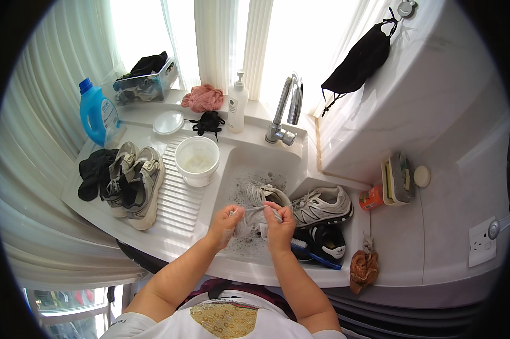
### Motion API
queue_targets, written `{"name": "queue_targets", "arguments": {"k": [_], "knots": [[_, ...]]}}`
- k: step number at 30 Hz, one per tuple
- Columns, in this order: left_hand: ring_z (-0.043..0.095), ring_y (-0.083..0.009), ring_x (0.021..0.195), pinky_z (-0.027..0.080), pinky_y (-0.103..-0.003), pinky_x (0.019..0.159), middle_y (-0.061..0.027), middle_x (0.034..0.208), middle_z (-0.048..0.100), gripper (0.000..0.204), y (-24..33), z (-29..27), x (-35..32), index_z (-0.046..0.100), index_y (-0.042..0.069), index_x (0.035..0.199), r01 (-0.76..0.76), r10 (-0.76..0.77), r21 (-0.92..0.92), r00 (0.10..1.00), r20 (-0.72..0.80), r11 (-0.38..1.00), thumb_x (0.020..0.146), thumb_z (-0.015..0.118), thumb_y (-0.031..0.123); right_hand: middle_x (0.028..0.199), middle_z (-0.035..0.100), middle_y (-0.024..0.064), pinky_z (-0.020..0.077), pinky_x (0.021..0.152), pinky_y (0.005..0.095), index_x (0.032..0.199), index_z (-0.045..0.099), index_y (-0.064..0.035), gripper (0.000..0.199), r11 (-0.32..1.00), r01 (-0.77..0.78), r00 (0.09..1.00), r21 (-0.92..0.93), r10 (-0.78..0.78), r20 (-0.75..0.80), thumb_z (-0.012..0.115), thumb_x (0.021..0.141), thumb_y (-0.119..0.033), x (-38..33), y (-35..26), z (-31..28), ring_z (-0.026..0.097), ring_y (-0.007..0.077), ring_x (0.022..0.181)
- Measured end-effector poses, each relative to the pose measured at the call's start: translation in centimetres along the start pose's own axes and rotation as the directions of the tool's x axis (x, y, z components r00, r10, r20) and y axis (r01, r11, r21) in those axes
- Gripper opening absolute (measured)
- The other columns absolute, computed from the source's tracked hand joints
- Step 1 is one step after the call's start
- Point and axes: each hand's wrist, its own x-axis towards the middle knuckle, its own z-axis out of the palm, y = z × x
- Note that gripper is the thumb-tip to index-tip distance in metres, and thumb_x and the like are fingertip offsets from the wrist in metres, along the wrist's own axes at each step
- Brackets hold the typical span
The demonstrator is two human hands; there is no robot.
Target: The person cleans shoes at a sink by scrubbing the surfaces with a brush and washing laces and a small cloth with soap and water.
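Over the sink (260, 155), a wet, pale grey piece of cloth (248, 220) stretches between my two hands; its exact kind is unclear. My left hand (224, 227) pinches one side, and my right hand (281, 229) grips the other. Just beyond them a pale sneaker (260, 191) lies in the basin amid suds and dirty water. To the right of my right hand, a grey-and-white sneaker (322, 206) rests on the sink's side ledge. Nearer to me are a black shoe (327, 240) and a blue brush (320, 257).
A chrome faucet (283, 113) rises behind the basin. On the ribbed drainboard (173, 198) stand a white tub (196, 164) and a pair of sneakers (144, 189). A blue detergent bottle (98, 116), pump bottle (237, 107) and pink cloth (203, 98) line the back.
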Motion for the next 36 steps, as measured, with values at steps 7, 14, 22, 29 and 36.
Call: {"name": "queue_targets", "arguments": {"k": [7,14,22,29,36], "knots": [[0.053,-0.0122,0.089,0.042,-0.026,0.081,-0.0018,0.089,0.058,0.034,2.9,0.6,-1.7,0.06,0.005,0.102,-0.165,-0.015,0.489,0.939,0.343,0.857,0.073,0.073,0.016,0.108,0.057,0.0151,0.0418,0.077,0.0233,0.063,0.034,-0.0069,0.03,0.992,0.098,0.93,0.083,-0.121,0.346,0.058,0.071,0.009,1.2,-4.7,-1.3,0.054,0.0113,0.087],[0.06,-0.0141,0.082,0.049,-0.025,0.066,-0.0045,0.087,0.059,0.021,5.0,0.0,-1.2,0.058,0.003,0.088,0.004,-0.049,0.235,0.981,0.187,0.972,0.071,0.068,-0.003,0.123,0.049,0.0211,0.0397,0.088,0.0307,0.061,0.033,-0.0073,0.036,0.915,0.356,0.824,-0.192,-0.21,0.527,0.065,0.068,0.008,1.7,-5.8,-5.0,0.054,0.0215,0.104],[0.061,-0.0184,0.081,0.053,-0.033,0.072,-0.009,0.091,0.06,0.019,4.4,-0.8,-0.9,0.052,0.006,0.096,0.179,-0.049,-0.441,0.956,0.291,0.88,0.079,0.059,0.003,0.124,0.05,0.0173,0.0389,0.089,0.0402,0.059,0.036,-0.0058,0.041,0.582,0.643,0.751,-0.497,-0.354,0.557,0.077,0.063,-0.006,0.6,-6.0,-3.7,0.052,0.029,0.105],[0.062,-0.0207,0.085,0.052,-0.034,0.078,-0.0091,0.093,0.06,0.035,6.3,0.2,-0.4,0.045,0.006,0.114,0.174,-0.114,-0.41,0.979,0.167,0.895,0.081,0.057,0.004,0.09,0.064,0.0101,0.0452,0.068,0.0354,0.06,0.039,-0.0041,0.037,0.721,0.43,0.837,-0.543,-0.092,0.54,0.076,0.064,-0.007,-1.0,-4.7,-3.9,0.056,0.0233,0.07],[0.056,-0.0106,0.086,0.046,-0.024,0.076,-0.0027,0.093,0.058,0.024,6.9,0.2,-0.7,0.057,0.003,0.098,-0.053,-0.043,0.302,0.951,0.305,0.952,0.076,0.056,-0.006,0.079,0.06,0.0084,0.0416,0.054,0.0298,0.061,0.041,-0.0028,0.032,0.737,0.512,0.757,-0.441,-0.145,0.637,0.072,0.063,0.001,-0.5,-5.4,-3.0,0.049,0.0191,0.058]]}}
